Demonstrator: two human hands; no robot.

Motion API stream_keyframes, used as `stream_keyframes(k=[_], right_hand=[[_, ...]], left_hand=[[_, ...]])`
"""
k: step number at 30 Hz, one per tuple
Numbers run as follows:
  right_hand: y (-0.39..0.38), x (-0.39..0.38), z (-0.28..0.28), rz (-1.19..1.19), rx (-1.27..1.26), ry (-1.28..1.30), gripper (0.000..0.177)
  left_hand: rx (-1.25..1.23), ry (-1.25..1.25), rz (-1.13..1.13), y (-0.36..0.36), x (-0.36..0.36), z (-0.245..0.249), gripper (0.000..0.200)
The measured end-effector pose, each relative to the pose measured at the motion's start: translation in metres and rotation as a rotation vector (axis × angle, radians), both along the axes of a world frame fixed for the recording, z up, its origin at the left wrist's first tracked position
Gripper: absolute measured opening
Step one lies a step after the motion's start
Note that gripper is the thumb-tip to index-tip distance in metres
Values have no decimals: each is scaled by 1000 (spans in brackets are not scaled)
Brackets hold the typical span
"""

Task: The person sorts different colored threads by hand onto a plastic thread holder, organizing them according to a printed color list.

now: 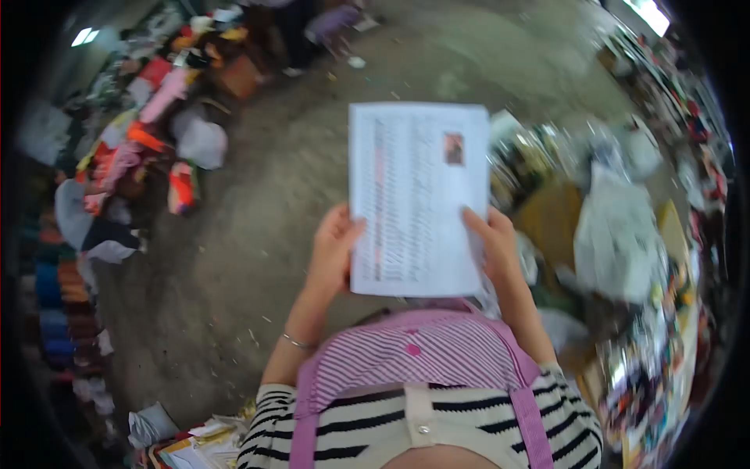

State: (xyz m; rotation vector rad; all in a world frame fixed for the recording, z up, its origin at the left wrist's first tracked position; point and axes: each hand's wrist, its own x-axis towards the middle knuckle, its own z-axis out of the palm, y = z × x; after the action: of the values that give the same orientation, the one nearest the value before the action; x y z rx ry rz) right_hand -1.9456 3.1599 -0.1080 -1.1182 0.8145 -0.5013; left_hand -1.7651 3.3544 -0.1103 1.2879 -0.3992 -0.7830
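Note:
A white printed sheet of paper (418, 195) is held up in front of my chest. Columns of small text run along it, too blurred to read, and a small dark reddish picture sits near its upper right corner. My left hand (337, 238) grips the left edge, thumb on the front and fingers partly hidden behind. On the opposite edge my right hand (494, 238) pinches the paper the same way. Below the sheet is the pink striped apron (422, 352) I wear over a black-and-white striped top.
Clear plastic bags and a whitish sack (617, 234) are heaped at the right. Colourful fabric pieces (125, 156) and a white bag (199, 139) lie at the left. Another person (293, 35) stands at the far top. Grey concrete floor (211, 273) runs between the piles, with scattered scraps.

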Motion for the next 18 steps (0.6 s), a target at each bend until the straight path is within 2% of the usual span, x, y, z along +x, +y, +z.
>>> stream_keyframes(k=[1,3,4,6,8,9,10,12,14,17,18], right_hand=[[-18,18,10,-8,11,-6,27],[-68,52,-11,15,-20,31,26],[-86,71,-2,-6,2,-57,18],[-119,108,21,-4,21,-97,22],[-167,143,19,15,-41,-51,24],[-180,142,5,42,-59,-87,24],[-205,157,-4,5,-22,-133,25],[-266,195,-12,-29,13,-176,25],[-319,226,-5,-110,11,-103,26],[-346,229,-8,-198,-62,-102,29],[-359,220,-8,-211,-71,-97,31]], left_hand=[[33,-87,53,-14,20,0,32],[175,-217,52,-29,65,10,34],[122,-254,50,-37,90,6,32],[133,-286,148,-50,130,-2,25],[157,-168,109,-74,165,-13,21],[139,-200,140,-76,165,-33,21],[176,-132,180,-91,181,-52,21],[208,-59,220,-144,222,-65,21],[245,16,244,-194,262,-69,21],[215,-110,181,-243,310,-89,20],[173,-125,168,-269,318,-82,20]])
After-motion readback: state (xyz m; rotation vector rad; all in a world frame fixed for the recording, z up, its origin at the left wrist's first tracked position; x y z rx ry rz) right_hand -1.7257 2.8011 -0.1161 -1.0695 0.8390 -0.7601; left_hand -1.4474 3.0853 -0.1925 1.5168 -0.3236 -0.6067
